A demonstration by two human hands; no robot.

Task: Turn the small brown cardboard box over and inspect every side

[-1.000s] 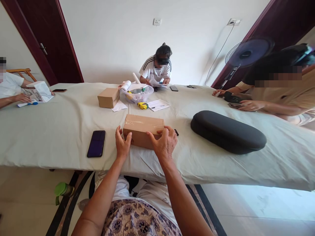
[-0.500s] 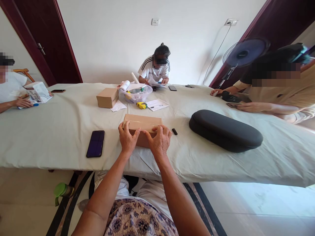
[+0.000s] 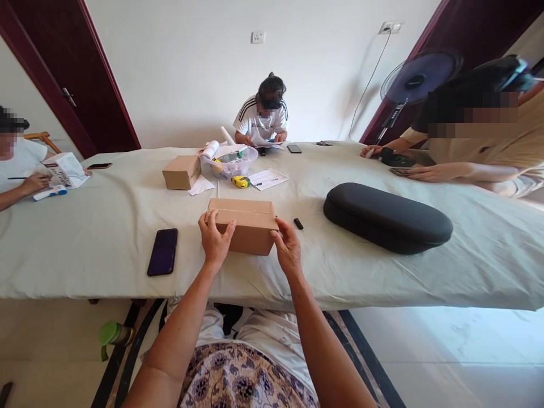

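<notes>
The person's left hand (image 3: 216, 241) is cupped over the left end of a taped cardboard carton (image 3: 242, 226), its fingers curled around the corner and its thumb across the top; whether it grips or merely rests cannot be determined. The right hand (image 3: 289, 247) is open and not clenched, its fingers spread, with the fingertips (image 3: 277, 223) at the carton's right end. The carton lies directly ahead of the person and between both hands, near the front edge of the cloth-covered table (image 3: 106, 249). Its long axis runs left to right, roughly parallel to that edge. The left hand overlaps it more; the right sits at its end.

A dark smartphone (image 3: 162, 252) lies left of the left hand. A small black object (image 3: 298, 224) lies just beyond the right hand, and a black padded case (image 3: 386, 218) further right. Farther along the table are a yellow tape measure (image 3: 240, 181), a clear plastic bowl (image 3: 229, 163), and a second cardboard carton (image 3: 182, 172). Three co-workers (image 3: 261, 110) sit or lean at the table, apart from these hands.
</notes>
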